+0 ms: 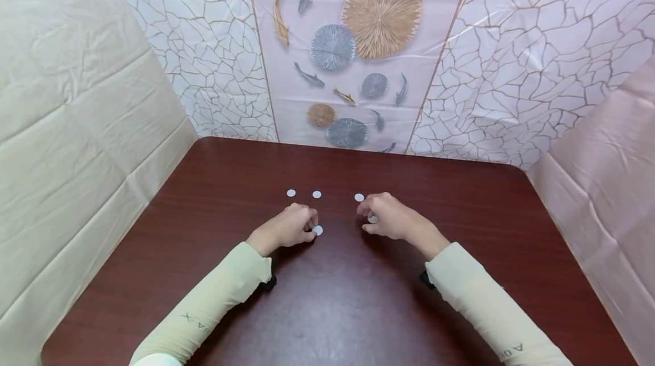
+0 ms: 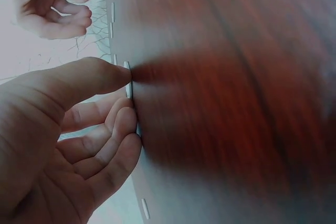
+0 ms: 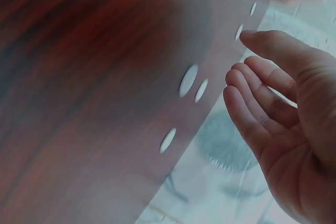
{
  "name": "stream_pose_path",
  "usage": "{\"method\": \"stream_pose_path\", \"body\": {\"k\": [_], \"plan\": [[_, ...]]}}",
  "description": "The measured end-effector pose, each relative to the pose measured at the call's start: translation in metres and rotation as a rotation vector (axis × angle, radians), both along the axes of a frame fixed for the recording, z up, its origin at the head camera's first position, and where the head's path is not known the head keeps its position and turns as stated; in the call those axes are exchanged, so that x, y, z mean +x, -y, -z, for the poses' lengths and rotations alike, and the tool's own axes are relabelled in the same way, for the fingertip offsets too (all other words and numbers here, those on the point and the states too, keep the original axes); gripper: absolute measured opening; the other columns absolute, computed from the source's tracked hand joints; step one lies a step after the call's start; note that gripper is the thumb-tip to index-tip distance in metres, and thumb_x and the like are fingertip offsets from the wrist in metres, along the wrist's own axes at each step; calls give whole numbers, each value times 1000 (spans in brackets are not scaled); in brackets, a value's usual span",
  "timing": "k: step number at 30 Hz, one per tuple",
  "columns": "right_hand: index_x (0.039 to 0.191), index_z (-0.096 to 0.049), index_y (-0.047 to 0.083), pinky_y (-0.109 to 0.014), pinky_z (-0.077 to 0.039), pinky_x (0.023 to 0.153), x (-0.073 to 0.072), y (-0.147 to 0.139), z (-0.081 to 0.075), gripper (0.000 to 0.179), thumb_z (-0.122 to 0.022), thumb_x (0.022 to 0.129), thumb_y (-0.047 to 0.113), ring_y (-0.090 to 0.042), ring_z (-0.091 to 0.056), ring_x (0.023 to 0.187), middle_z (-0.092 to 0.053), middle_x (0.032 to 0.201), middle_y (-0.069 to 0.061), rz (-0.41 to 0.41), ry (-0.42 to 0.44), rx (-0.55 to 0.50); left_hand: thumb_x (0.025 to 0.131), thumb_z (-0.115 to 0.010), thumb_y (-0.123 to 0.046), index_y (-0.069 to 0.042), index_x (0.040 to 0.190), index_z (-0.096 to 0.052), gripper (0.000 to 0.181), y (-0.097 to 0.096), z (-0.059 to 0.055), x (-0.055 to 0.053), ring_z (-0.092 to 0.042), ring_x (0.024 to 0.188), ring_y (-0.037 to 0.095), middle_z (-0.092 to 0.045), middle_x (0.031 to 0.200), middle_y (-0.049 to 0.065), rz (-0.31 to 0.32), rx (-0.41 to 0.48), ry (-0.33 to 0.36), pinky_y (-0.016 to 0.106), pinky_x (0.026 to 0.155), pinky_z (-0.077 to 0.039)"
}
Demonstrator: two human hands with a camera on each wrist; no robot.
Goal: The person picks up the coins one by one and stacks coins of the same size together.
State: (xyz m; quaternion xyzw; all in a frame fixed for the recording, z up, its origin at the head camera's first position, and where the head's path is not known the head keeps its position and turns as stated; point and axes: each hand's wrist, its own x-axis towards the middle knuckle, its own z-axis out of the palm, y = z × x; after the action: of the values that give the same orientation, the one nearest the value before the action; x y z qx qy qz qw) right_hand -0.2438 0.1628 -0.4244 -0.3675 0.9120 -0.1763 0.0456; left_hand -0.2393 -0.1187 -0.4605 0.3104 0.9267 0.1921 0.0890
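Several small flat white discs lie on a dark red-brown table. In the head view my left hand [image 1: 289, 228] is bent over one white disc [image 1: 319, 231], with thumb and fingertips at its edge. The left wrist view shows that disc [image 2: 127, 85] between thumb tip and fingers, close at the tabletop. My right hand [image 1: 389, 217] hovers over another white disc [image 1: 372, 219], its thumb and fingers bent and apart. Nothing is held by the right hand [image 3: 283, 103] in its own wrist view, where the discs lie beyond its fingertips.
Farther back lie a far-left disc [image 1: 291, 192], a disc beside it [image 1: 316, 194] and one near the right fingers [image 1: 359, 197]. A patterned cloth wall [image 1: 327, 93] stands behind the table [image 1: 317, 309], with pale cloth walls [image 1: 66, 116] at the sides.
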Motion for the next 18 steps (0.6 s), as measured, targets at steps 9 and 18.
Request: {"method": "stream_pose_path", "body": {"k": [9,18], "plan": [[110,-75,-3,-37,-61,84,-12,-23,1,26,-81,86,3,-27,-71,93,-73,102,-14,29,14,53,93,-76,-11,-5,102,-72,12,2,0,1,-73,95,17,-76,100,7,23,2,-29,27,82,-59],[108,-75,-3,-35,-61,82,-25,-25,4,28,-85,85,7,-24,-70,92,-74,101,-13,12,35,115,92,-76,-12,-6,102,-72,12,1,0,0,-73,95,16,-76,100,6,21,-1,-35,27,83,-59]]}}
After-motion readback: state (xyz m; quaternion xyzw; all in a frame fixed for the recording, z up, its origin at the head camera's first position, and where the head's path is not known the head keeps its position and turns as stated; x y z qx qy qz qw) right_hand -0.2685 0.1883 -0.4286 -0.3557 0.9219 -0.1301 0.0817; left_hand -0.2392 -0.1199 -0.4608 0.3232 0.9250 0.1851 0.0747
